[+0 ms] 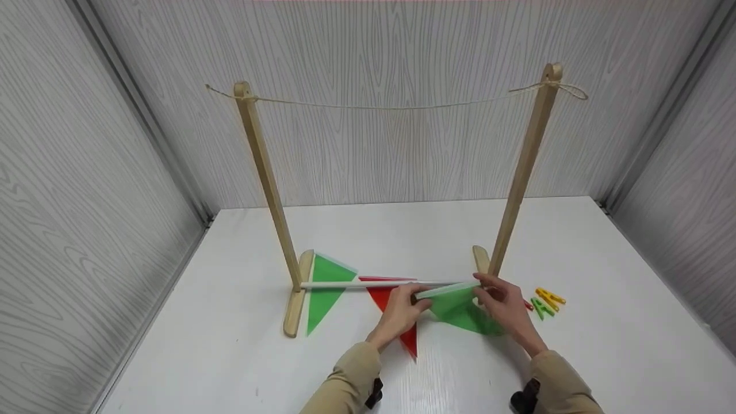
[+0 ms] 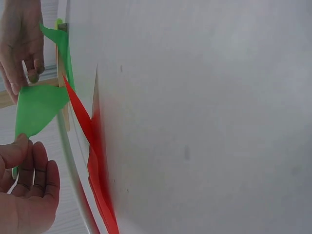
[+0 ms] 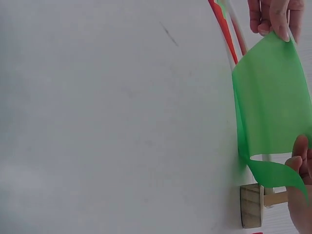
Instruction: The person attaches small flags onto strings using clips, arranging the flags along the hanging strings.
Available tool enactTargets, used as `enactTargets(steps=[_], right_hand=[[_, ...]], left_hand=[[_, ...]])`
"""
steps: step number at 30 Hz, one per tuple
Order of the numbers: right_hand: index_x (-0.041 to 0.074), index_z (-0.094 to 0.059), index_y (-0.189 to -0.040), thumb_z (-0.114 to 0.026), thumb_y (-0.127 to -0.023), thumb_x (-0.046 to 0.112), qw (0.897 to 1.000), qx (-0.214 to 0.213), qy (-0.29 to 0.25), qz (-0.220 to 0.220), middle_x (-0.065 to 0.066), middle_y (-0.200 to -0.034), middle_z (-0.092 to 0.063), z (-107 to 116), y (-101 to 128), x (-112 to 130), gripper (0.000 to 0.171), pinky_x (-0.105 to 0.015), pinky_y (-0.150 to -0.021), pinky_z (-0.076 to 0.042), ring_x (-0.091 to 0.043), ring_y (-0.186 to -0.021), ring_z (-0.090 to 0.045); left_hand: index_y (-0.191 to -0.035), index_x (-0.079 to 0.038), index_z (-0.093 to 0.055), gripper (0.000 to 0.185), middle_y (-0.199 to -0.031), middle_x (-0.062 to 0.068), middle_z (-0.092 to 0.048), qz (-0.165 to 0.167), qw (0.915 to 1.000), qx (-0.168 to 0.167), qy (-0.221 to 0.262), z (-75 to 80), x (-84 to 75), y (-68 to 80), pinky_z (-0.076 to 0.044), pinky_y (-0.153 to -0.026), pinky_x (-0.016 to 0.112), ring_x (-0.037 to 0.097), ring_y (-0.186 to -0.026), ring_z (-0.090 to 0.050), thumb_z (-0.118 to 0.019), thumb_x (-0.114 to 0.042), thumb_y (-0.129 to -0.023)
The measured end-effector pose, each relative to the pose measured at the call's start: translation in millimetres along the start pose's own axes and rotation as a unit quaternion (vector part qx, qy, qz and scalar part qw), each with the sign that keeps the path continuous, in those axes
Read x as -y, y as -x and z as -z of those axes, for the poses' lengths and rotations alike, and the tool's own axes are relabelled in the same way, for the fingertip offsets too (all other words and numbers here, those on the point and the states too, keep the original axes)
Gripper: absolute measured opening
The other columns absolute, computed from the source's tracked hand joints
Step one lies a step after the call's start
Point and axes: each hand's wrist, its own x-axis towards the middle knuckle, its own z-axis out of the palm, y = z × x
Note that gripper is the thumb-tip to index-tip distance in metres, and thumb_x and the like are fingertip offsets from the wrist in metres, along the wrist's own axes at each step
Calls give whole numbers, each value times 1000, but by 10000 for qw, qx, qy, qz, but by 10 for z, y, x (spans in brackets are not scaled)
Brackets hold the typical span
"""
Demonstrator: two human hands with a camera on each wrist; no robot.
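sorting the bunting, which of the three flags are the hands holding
The green flag nearest the right post: the left hand and right hand each pinch its top edge. The red flag and the other green flag lie untouched on the table.

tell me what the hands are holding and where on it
Both hands hold the same green flag by its top edge along the white band: the left hand pinches the left end, the right hand the right end.
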Motion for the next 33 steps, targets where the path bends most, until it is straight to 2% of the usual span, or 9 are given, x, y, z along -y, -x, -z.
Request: enactTargets(steps=[8,17,20,24,27,31,33], right_hand=[[2,-66,-126,-62,-100,13,9993,-88,-148,-344,-15,-108,-68,20,12,27,29,-19,-78,-55,-11,-85,-62],[1,-68,-118,-64,-99,10,9986,-157,-252,-442,-1,-99,-70,24,-3,37,22,-18,-78,-56,-6,-83,-63],[-1,-69,-116,-65,-98,9,9988,-176,-235,-384,1,-97,-71,31,-2,38,21,-20,-77,-57,-6,-82,-64],[-2,-69,-115,-66,-97,9,9988,-189,-237,-385,2,-95,-71,38,-1,39,21,-21,-76,-57,-5,-81,-64],[0,-69,-116,-66,-97,11,9984,-177,-259,-461,2,-97,-71,45,-1,47,22,-20,-77,-56,-6,-82,-64],[1,-68,-121,-66,-98,14,9983,-136,-226,-528,-1,-104,-71,63,3,52,26,-19,-79,-57,-7,-84,-63],[2,-68,-123,-66,-98,14,9981,-143,-263,-545,-3,-107,-71,75,8,54,28,-20,-80,-57,-8,-85,-63]], left_hand=[[-112,-7,-74,18,-90,6,-68,-190,9997,-145,95,-1,16,-5,-43,-69,16,5,-76,-49,-69,-10,-95],[-105,-9,-75,13,-88,7,-66,-21,9980,-382,499,23,49,-24,-47,-70,15,6,-78,-52,-71,-16,-94],[-104,-8,-75,16,-89,10,-70,18,9968,-463,647,17,55,-38,-49,-69,14,6,-78,-57,-72,-19,-94],[-110,-6,-76,20,-91,18,-73,58,9935,-503,1021,9,45,-44,-53,-67,17,22,-77,-67,-72,-19,-94],[-112,-4,-75,21,-92,23,-73,113,9903,-463,1306,9,32,-34,-59,-68,26,31,-78,-69,-71,-16,-94],[-110,-3,-75,20,-92,24,-72,203,9876,-434,1496,7,17,-27,-62,-74,33,21,-75,-69,-71,-14,-94],[-110,-4,-75,19,-92,23,-72,276,9866,-440,1548,5,12,-28,-62,-75,31,16,-75,-68,-71,-15,-94]])
